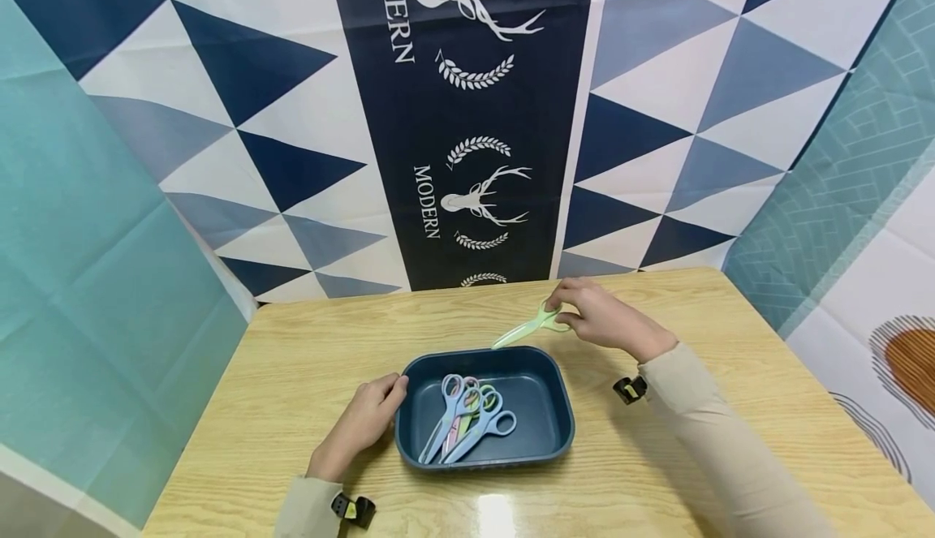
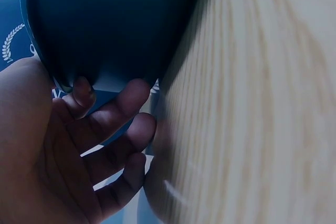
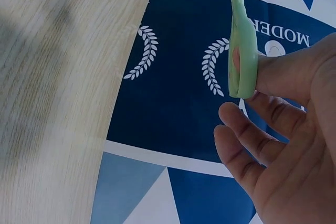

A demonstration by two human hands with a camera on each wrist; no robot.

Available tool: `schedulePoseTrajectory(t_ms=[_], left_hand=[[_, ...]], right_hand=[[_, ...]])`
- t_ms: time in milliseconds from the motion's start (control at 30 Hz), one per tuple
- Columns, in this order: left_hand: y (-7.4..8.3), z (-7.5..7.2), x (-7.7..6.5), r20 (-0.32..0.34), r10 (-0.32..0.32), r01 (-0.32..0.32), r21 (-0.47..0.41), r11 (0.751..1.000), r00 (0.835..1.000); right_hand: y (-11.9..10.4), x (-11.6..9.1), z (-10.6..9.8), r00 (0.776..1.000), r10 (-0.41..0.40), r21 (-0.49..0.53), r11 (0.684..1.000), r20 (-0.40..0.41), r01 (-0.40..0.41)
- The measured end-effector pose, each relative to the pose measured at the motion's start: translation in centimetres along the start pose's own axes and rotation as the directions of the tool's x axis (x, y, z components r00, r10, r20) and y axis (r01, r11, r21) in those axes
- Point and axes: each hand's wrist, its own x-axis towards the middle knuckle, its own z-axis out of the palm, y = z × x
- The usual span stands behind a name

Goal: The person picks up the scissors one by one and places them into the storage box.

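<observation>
My right hand (image 1: 602, 315) pinches light green scissors (image 1: 527, 329) by the handle loops between thumb and forefinger. The blades slant down to the left, their tip over the far rim of a dark blue tray (image 1: 536, 441). In the right wrist view the green handle (image 3: 243, 56) stands edge-on against the thumb, the other fingers loosely bent. At the tray's left end my left hand (image 1: 365, 416) grips the rim; in the left wrist view its fingers (image 2: 134, 98) lie against the outer wall. Light blue scissors (image 1: 480, 428) lie heaped inside the tray with pink scissors (image 1: 450, 438) and green ones partly hidden.
The tray stands on a light wooden table (image 1: 314, 359). Behind the table hangs a patterned cloth (image 1: 467, 116) with triangles and deer heads. Teal cloth (image 1: 109, 278) hangs at the left side, and another sheet hangs at the right.
</observation>
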Motion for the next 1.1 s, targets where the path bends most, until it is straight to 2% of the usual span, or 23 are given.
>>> schedulePoseTrajectory(t_ms=[500,733,1100], left_hand=[[0.1,0.0,0.1,0.0,-0.001,0.001,0.006,1.0,1.0],[0.2,0.0,0.0,0.005,-0.001,0.001,-0.002,1.0,1.0],[0.2,-0.2,0.0,0.002,0.001,-0.001,0.004,1.0,1.0]], right_hand=[[-0.9,0.5,0.6,0.999,-0.042,0.014,0.999,0.0,0.042],[-1.3,0.6,0.6,1.0,-0.022,0.023,0.999,-0.006,0.022],[-1.6,1.0,1.3,0.999,-0.043,0.037,0.998,0.005,0.043]])
